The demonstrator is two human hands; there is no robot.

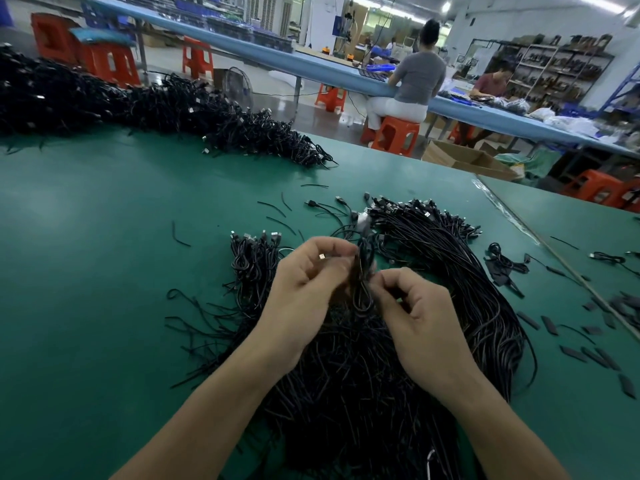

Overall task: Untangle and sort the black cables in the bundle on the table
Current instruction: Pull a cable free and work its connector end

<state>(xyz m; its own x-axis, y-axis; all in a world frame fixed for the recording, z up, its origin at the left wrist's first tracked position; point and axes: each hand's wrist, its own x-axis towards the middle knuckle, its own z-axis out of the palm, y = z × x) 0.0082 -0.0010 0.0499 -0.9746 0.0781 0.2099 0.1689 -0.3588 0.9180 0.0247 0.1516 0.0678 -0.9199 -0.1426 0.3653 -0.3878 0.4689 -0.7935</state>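
The person is holding one folded cable (363, 275) up between both hands, just above the tangled bundle (346, 375) that is lying on the green tabletop (104, 254) under the wrists. The left hand (304, 271) is keeping its grip clamped on the upper part of the loop, with a metal plug (322, 257) showing between its fingers. The right hand (415, 306) is pinching the same cable from the other side, its grip curled tight.

Some sorting is looking done. A small bunch (252, 258) is lying just left of the hands with its plugs lined up at the far end, and a long sheaf (450, 244) is curving round on the right with its plugs also gathered together. The bulk of the bundle is reading as unsorted, its strands crossing every way, so most of the work is probably remaining. A far bigger heap (138, 102) is sitting at the back of the tabletop, and short black strips (568, 351) are lying scattered to the right.
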